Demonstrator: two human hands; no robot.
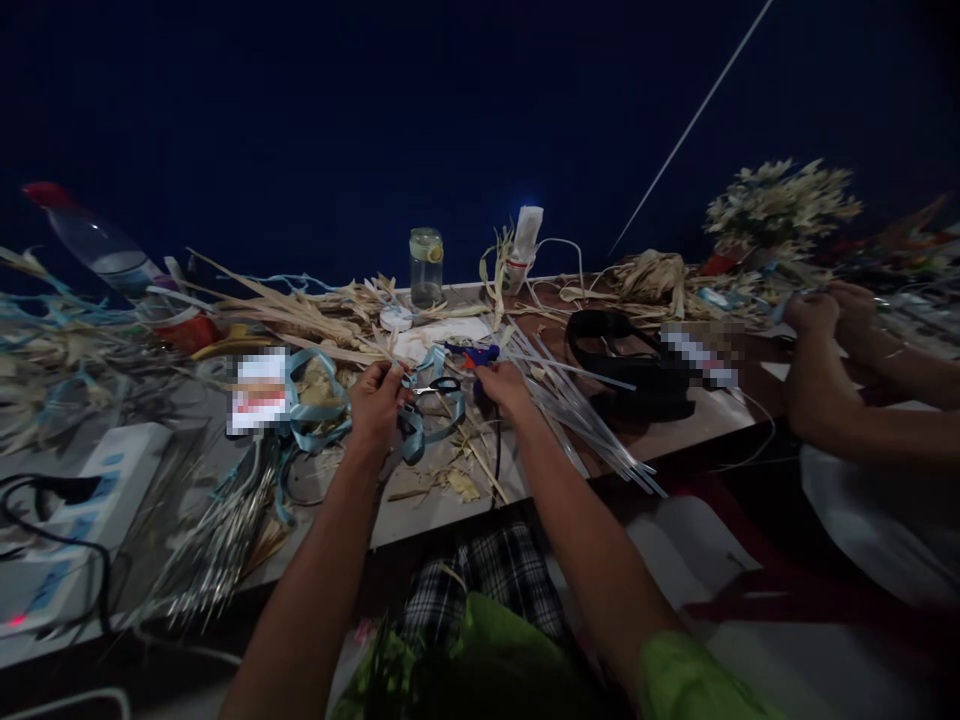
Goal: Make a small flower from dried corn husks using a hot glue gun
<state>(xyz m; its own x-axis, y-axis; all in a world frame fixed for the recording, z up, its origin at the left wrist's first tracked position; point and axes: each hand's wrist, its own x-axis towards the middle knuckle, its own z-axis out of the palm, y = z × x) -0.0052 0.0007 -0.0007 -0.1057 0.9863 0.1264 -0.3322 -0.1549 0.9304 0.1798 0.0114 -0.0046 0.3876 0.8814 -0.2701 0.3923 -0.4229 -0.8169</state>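
Observation:
My right hand (504,388) is closed around the handle of a blue hot glue gun (484,353) with an orange trigger, its nozzle pointing left. A dark cord hangs below it. To the left, my left hand (377,398) is pinched shut with fingertips together; what it holds is too small to make out. Between both hands lie scissors (439,386) with dark handles, and loops of light blue ribbon (412,440). Long clear glue sticks (585,420) are spread just right of my right hand. Dried husk scraps (463,486) lie on the table below.
Dried husk strips (322,318), a glass jar (427,270) and a white cup (517,272) stand behind. Bundled wires (225,530) and a power strip (97,510) are left. A black headband-like object (611,350) and another person's hands (832,305) are right.

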